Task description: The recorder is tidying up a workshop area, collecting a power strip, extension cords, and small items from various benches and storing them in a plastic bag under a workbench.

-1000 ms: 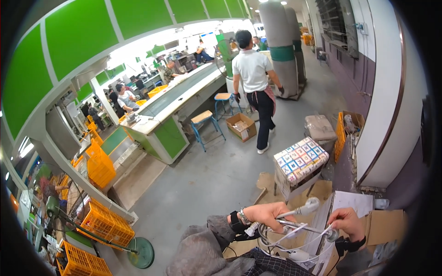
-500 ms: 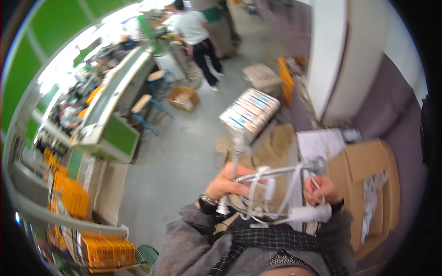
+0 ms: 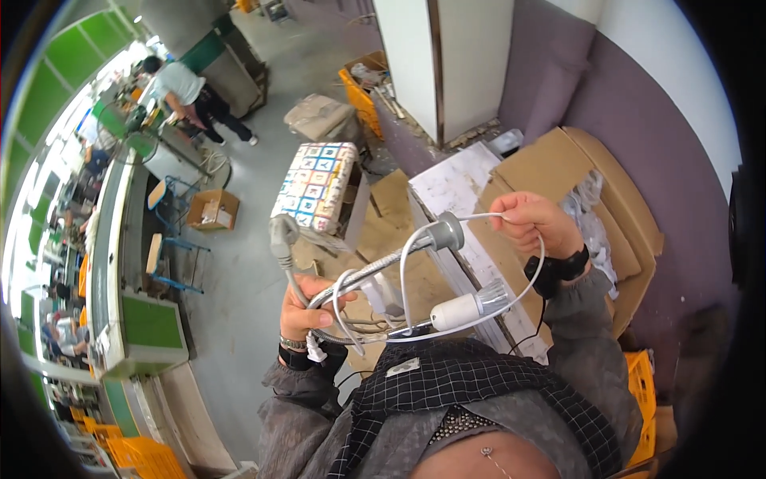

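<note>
My left hand [image 3: 307,313] is closed around a bundle of coiled cables and a silvery flexible metal tube [image 3: 373,268]. A grey round cap [image 3: 448,232] sits on the tube's far right end. Above the left hand a grey power plug [image 3: 282,236] sticks up, and a small white connector [image 3: 316,348] hangs below it. Fingers pinched, my right hand [image 3: 542,226] holds a thin white cable [image 3: 479,215] that loops round the tube. In the bundle hang a white block-shaped piece [image 3: 381,294] and a white cylinder [image 3: 456,313] with a clear ribbed end.
An open cardboard box [image 3: 550,164] with clear plastic stands at the right beside a whitish board [image 3: 459,180]. Ahead are a patterned padded stool [image 3: 315,188] and an orange crate [image 3: 359,100]. A workbench [image 3: 148,319], a small carton [image 3: 213,209] and a standing person [image 3: 183,92] are left.
My view has turned to the right. The right hand has moved up and away from the bundle, drawing out the white cable. The left hand keeps its grip.
</note>
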Available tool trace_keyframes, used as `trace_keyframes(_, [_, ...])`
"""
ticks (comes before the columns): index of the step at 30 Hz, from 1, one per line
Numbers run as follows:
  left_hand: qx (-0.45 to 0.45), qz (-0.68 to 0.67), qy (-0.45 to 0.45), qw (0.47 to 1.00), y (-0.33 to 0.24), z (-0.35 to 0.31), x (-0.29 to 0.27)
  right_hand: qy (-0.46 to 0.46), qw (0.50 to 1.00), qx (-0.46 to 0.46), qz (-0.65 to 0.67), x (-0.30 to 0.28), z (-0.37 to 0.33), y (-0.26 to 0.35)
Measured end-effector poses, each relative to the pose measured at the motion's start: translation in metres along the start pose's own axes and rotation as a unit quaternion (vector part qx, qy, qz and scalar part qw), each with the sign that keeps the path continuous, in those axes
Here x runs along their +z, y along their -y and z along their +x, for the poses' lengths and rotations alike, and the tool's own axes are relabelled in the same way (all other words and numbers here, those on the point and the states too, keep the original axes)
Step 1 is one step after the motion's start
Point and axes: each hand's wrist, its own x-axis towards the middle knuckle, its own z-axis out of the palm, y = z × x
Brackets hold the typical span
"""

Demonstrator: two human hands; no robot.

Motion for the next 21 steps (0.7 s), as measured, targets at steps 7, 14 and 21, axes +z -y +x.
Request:
trace_keyframes(7, [0.034, -0.005, -0.075, 0.997, 0.001, 0.015, 0.0, -0.016, 0.993, -0.106, 0.043, -0.004, -0.035, -0.03])
trace_keyframes(14, [0.066, -0.128, -0.059, 0.988, 0.011, 0.031, -0.009, -0.029, 0.98, -0.161, 0.114, 0.012, -0.042, -0.084])
trace_keyframes(21, [0.099, -0.122, -0.027, 0.987, 0.013, 0.044, -0.002, -0.087, 0.99, -0.088, -0.07, 0.01, -0.003, -0.113])
